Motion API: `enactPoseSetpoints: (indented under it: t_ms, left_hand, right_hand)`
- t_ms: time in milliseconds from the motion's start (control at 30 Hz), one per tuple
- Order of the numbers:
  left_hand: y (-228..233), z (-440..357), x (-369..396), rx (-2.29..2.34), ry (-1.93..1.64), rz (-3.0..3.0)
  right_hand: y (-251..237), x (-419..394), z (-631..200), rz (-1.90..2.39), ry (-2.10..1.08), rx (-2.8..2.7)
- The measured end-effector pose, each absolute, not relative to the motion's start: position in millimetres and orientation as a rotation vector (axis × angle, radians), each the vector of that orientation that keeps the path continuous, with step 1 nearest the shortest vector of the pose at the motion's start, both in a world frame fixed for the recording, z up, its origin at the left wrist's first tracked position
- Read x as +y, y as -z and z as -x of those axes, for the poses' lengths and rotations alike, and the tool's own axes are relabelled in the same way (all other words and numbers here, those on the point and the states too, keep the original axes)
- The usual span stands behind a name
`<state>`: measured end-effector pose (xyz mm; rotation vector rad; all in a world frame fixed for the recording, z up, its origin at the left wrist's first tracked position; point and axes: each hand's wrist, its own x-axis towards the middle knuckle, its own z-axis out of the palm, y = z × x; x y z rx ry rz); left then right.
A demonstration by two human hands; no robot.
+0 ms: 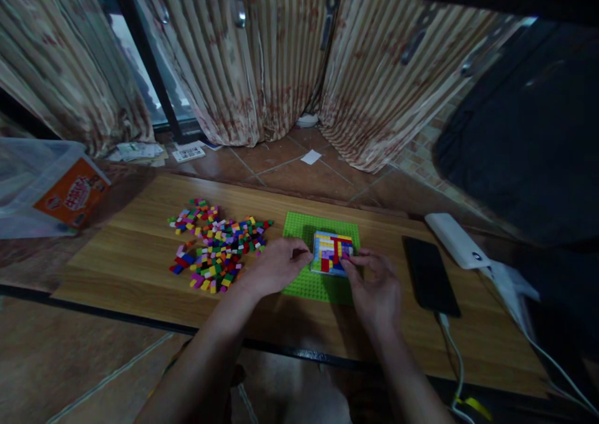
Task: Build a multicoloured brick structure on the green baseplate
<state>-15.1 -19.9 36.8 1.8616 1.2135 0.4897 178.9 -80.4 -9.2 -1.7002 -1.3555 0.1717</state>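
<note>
Head view: loose bricks [216, 245] lie heaped beside the left hand [276, 265], whose curled fingers brace the brick block [331, 252] on the green baseplate [299, 227]; right hand [374, 287] pinches a pink brick at its edge, phone [429, 274] beyond

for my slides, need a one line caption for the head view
Both hands, left and right, at a block build on a green baseplate, loose bricks alongside.

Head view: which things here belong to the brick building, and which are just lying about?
In use: square multicoloured brick block, green studded baseplate, loose pile of small coloured bricks, left hand, right hand.

Lying about: black phone, white power bank, orange box in clear plastic bag.
</note>
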Motion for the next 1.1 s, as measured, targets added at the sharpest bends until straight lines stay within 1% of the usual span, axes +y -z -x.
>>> enactPoseSetpoints:
  t_ms: [333, 733, 1100]
  left_hand:
    - [-35, 20, -18, 1.209, -0.426, -1.927]
    - [-32, 23, -19, 1.261, -0.387, -1.962]
    - [-32, 27, -17, 1.245, -0.393, -2.017]
  right_hand:
    - [8, -87, -174, 1.754, -0.093, -1.378]
    - [9, -87, -170, 1.767, -0.137, -1.444]
    - [7, -83, -192, 1.767, -0.173, -1.395]
